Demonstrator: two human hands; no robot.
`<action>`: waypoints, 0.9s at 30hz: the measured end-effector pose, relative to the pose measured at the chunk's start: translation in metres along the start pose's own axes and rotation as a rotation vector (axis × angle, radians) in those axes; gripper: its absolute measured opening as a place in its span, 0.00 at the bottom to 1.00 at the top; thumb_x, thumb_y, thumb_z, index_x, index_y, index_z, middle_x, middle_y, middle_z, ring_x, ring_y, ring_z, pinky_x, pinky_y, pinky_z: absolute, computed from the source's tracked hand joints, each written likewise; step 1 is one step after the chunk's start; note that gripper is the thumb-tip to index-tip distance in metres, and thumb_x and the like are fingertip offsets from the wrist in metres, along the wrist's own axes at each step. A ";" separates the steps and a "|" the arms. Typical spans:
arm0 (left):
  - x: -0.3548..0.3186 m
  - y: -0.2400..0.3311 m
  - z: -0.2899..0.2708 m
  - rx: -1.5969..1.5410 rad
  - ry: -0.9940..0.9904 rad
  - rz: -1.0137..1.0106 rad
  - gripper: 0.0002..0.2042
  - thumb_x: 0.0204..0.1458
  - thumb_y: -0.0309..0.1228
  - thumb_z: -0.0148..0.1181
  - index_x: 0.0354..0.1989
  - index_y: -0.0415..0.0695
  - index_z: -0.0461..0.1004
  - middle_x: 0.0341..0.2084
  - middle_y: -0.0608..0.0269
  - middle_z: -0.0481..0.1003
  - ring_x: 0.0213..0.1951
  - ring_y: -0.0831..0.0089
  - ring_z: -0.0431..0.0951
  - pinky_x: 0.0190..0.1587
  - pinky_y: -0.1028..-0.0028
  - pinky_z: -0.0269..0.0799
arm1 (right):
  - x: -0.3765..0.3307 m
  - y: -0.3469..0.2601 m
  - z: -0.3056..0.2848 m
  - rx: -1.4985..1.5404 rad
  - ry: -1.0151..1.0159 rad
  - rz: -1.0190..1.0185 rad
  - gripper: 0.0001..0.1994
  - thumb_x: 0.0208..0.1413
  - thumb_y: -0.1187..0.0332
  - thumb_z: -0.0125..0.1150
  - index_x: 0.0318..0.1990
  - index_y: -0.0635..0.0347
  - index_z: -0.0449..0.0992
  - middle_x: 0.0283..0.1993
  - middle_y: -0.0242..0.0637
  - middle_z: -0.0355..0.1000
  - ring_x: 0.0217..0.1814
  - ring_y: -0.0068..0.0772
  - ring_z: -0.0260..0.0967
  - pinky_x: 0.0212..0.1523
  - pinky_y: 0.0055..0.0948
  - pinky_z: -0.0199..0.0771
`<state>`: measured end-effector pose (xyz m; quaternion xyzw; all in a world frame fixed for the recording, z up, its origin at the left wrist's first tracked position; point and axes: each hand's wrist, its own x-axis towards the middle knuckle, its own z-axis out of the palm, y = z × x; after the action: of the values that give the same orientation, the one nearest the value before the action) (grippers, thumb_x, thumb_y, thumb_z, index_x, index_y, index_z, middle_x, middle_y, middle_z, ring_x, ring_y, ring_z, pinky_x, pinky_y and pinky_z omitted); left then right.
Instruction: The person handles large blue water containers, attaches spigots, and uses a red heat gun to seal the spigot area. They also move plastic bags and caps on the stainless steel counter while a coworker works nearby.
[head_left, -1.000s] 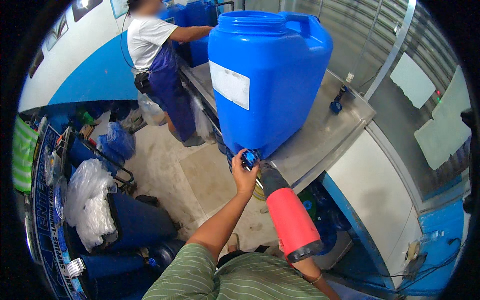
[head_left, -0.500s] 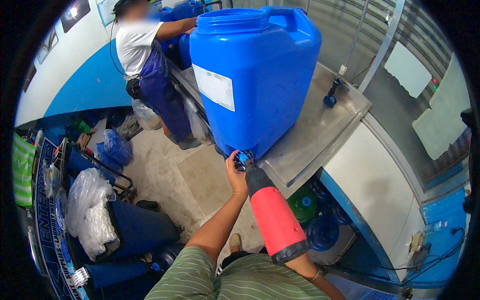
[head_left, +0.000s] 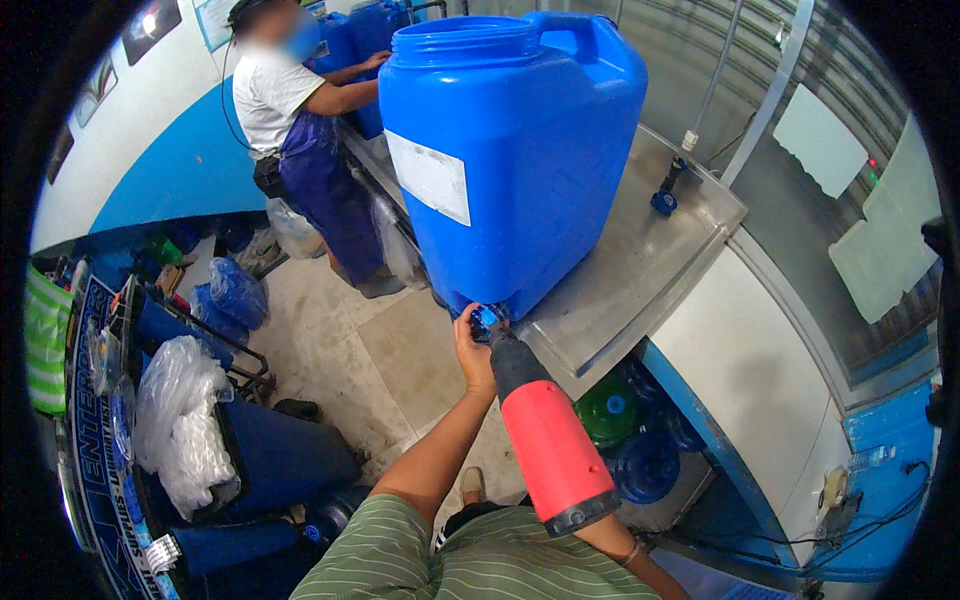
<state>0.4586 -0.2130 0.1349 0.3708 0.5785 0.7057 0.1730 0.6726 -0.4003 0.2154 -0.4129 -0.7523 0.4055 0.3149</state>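
Reaching up to the small blue tap (head_left: 487, 319) at the bottom corner of the big blue jerrycan (head_left: 510, 150), the left hand (head_left: 473, 350) has its fingers pinching that tap. The jerrycan stands upright on the steel desk (head_left: 640, 270), the tap at the desk's front edge. A red and black heat gun (head_left: 545, 440) points its nozzle right at the tap; the right hand holding it is hidden behind the gun, so its fingers cannot be told. Further back, another person (head_left: 300, 130) works at blue containers.
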 end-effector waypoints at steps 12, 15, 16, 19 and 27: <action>0.000 -0.004 0.000 -0.065 -0.021 -0.001 0.23 0.44 0.26 0.69 0.50 0.43 0.68 0.40 0.61 0.67 0.42 0.70 0.69 0.46 0.73 0.66 | -0.003 0.003 0.002 0.022 0.006 0.023 0.30 0.40 0.65 0.72 0.53 0.63 0.69 0.50 0.41 0.73 0.51 0.32 0.71 0.52 0.32 0.70; 0.001 -0.008 0.000 -0.083 -0.015 -0.011 0.23 0.44 0.26 0.69 0.50 0.43 0.68 0.40 0.61 0.68 0.42 0.69 0.70 0.46 0.72 0.66 | 0.000 -0.006 0.003 0.129 0.037 0.101 0.30 0.41 0.64 0.72 0.53 0.63 0.69 0.49 0.42 0.74 0.50 0.33 0.72 0.51 0.32 0.71; 0.000 -0.006 0.000 -0.064 -0.014 -0.012 0.23 0.44 0.26 0.69 0.50 0.43 0.68 0.40 0.61 0.68 0.42 0.69 0.70 0.46 0.72 0.67 | 0.000 -0.006 0.003 0.125 0.047 0.101 0.30 0.41 0.63 0.72 0.53 0.63 0.69 0.49 0.43 0.74 0.50 0.33 0.72 0.50 0.32 0.71; 0.000 -0.001 0.001 -0.044 -0.010 0.007 0.24 0.44 0.26 0.69 0.50 0.43 0.68 0.40 0.61 0.68 0.42 0.69 0.70 0.46 0.72 0.67 | -0.004 0.005 0.007 -0.059 0.049 -0.014 0.29 0.41 0.63 0.72 0.52 0.63 0.70 0.47 0.43 0.75 0.48 0.34 0.73 0.49 0.33 0.72; 0.001 -0.007 0.002 -0.040 0.012 0.045 0.23 0.44 0.28 0.69 0.50 0.43 0.68 0.39 0.61 0.68 0.41 0.69 0.71 0.46 0.72 0.68 | -0.005 0.004 0.004 -0.153 0.030 -0.044 0.26 0.40 0.64 0.73 0.49 0.62 0.72 0.45 0.43 0.76 0.46 0.36 0.75 0.47 0.35 0.73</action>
<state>0.4583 -0.2089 0.1286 0.3761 0.5568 0.7230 0.1607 0.6731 -0.4042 0.2096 -0.4251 -0.7851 0.3336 0.3027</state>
